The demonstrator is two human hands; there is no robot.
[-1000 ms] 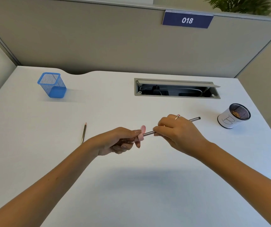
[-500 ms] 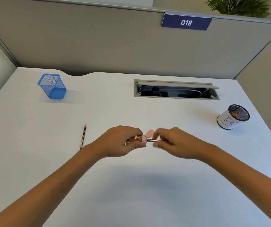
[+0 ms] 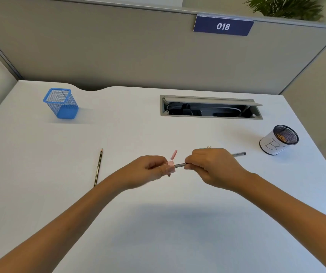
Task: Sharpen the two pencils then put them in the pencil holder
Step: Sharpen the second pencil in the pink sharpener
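Pink plastic marks the sharpener (image 3: pixel 170 168), pinched in the curled fingers of the left hand (image 3: pixel 149 173) above the middle of the white desk (image 3: pixel 158 233), its small lid (image 3: pixel 174 154) flipped up and tilted away from the body. A grey pencil (image 3: pixel 179 165) runs into the sharpener from the right; the right hand (image 3: pixel 212 168) curls round its shaft just beside the sharpener, knuckles up, with a ring (image 3: pixel 209 147) on one finger, and the pencil's far end (image 3: pixel 239 154) sticks out beyond the hand toward the right. Both hands sit close together, a short bare stretch of pencil showing between them, and both forearms reach in from the near edge; whether the hands touch the desk I cannot tell. A second pencil (image 3: pixel 98 167) lies flat on the desk to the left of the hands, apart from them, its point aimed away from the person. Farther back on the left stands a blue mesh holder (image 3: pixel 61 103), upright, nothing showing inside it. On the right, well apart from the hands, a round mesh cup (image 3: pixel 278 139) with a white wrap leans a little, something brownish inside. A cable tray (image 3: pixel 210 107) with its flap raised is set in the desk's back half, in front of the grey partition (image 3: pixel 118 52) that carries a blue 018 sign (image 3: pixel 223 26), with plant leaves (image 3: pixel 284 5) above it
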